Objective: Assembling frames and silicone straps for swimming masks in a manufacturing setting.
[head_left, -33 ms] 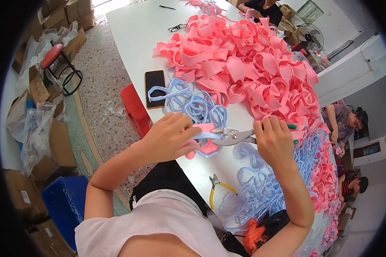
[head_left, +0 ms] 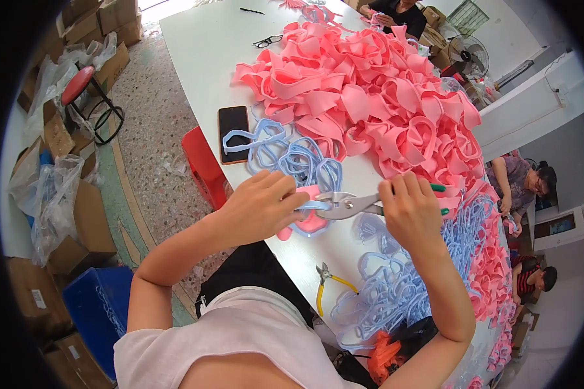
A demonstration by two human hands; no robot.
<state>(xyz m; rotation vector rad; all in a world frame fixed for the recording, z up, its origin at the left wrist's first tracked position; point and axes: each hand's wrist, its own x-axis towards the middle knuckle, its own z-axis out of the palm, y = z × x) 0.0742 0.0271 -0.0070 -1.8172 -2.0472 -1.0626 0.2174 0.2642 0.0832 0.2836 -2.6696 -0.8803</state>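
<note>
The left hand point(head_left: 259, 204) is pinching a blue strip point(head_left: 311, 205) between thumb and fingers, with a pink piece point(head_left: 315, 223) hanging just beside it. The right hand point(head_left: 410, 209) is wrapping round the green-handled pliers point(head_left: 347, 207), whose nose is meeting the strip's end; whether the jaws are biting fully, I cannot tell. Strip and pliers are sitting above the table's point(head_left: 201, 52) near long edge, between the loose blue loops point(head_left: 272, 152) and the yellow-handled nippers point(head_left: 322, 275).

As I judge it, working well here is meaning keeping the left fingertips clear of the metal, holding the strip straight and flat in line with the nose, and squeezing evenly rather than twisting. Letting the pink piece hang free of the jaws is probably sparing it from being nipped.

As for writing, no lettering is showing legibly on the pliers or strip. The phone point(head_left: 233, 123), lying by the same edge, is showing a dark screen. On the floor beyond that edge, a carton point(head_left: 29, 279) is bearing a white label point(head_left: 39, 298) whose print is appearing too small for reading.
</note>
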